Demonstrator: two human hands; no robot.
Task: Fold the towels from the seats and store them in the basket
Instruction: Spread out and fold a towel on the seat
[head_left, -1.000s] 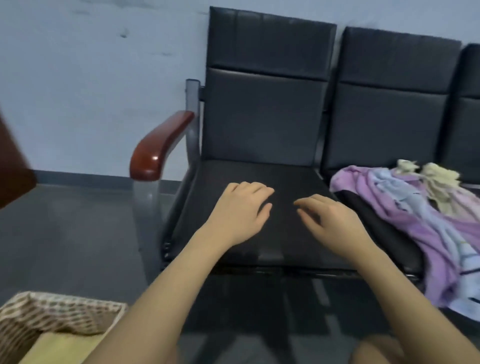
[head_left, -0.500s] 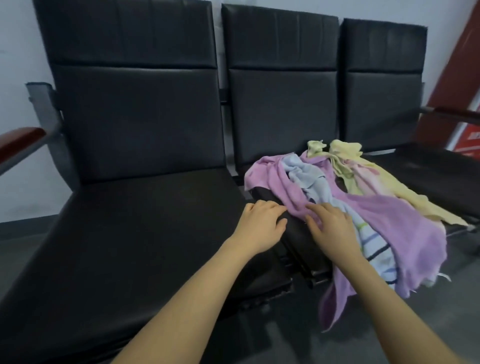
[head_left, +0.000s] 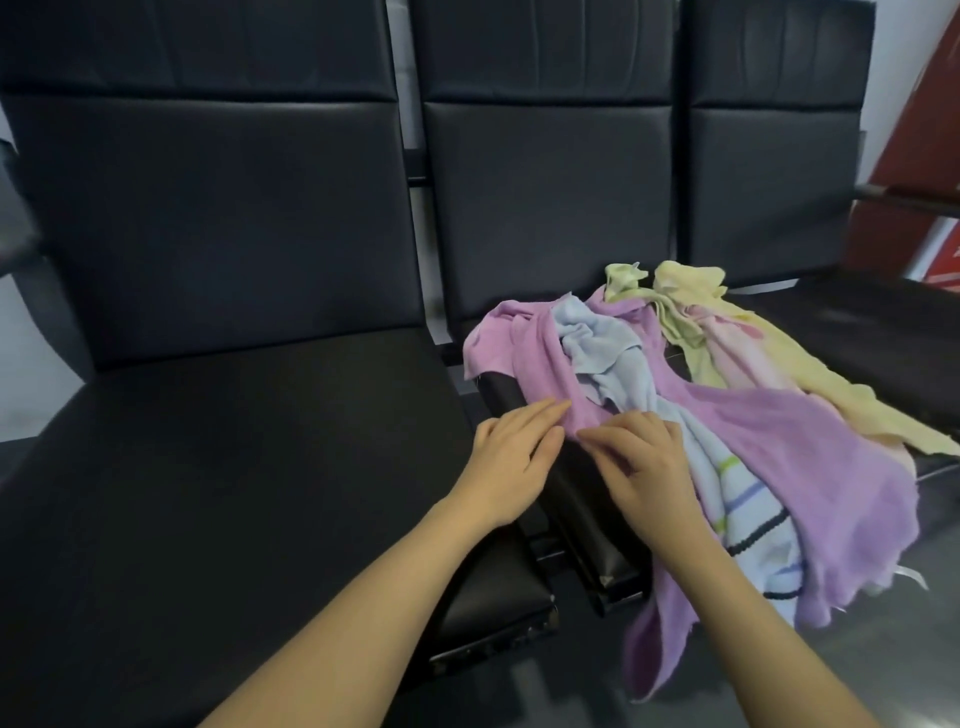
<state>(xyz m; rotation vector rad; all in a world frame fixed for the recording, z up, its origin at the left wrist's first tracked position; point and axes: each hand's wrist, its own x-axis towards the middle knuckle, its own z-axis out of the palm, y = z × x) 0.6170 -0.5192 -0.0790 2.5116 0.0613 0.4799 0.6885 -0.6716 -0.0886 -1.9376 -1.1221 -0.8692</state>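
Observation:
A heap of towels lies on the middle black seat (head_left: 587, 499): a purple towel (head_left: 779, 457) draped over the front edge, a light blue striped towel (head_left: 737, 499) across it, and a pale yellow towel (head_left: 769, 358) with a pink one behind. My left hand (head_left: 511, 462) reaches the purple towel's near strip, fingers straight and touching it. My right hand (head_left: 649, 467) lies on the same strip and the blue towel, fingertips meeting the fabric beside the left hand. Whether either hand pinches the cloth is unclear. The basket is out of view.
Three black padded seats stand in a row against a pale wall. The left seat (head_left: 223, 467) bears nothing. The right seat (head_left: 857, 332) has an armrest (head_left: 909, 200) and a red panel (head_left: 924, 156) behind it. Grey floor lies below.
My view swung right from the left seat and basket to the towel heap. Both hands travelled right from the bare left seat onto the purple towel's near strip.

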